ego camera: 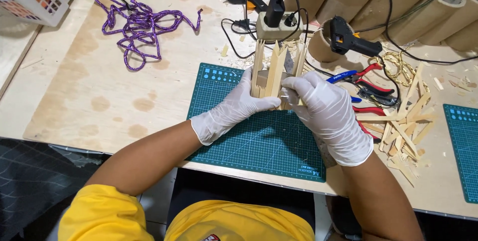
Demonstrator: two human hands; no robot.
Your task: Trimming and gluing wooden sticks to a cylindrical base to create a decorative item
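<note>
Stick-clad tube (pixel 275 74) is grasped by left grip (pixel 239 104) and right grip (pixel 323 106) above green mat (pixel 259 141).

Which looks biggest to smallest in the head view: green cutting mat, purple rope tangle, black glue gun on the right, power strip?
1. green cutting mat
2. purple rope tangle
3. black glue gun
4. power strip

Glue gun and power strip look close in size; that ranking is unsure. Both gloved hands cover part of the mat.

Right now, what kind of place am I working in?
Probably a craft or hobby workbench. A green cutting mat covers the table, two glue guns lie plugged in nearby, and both gloved hands hold a piece built of wooden sticks, with cut stick scraps piled beside.
</note>
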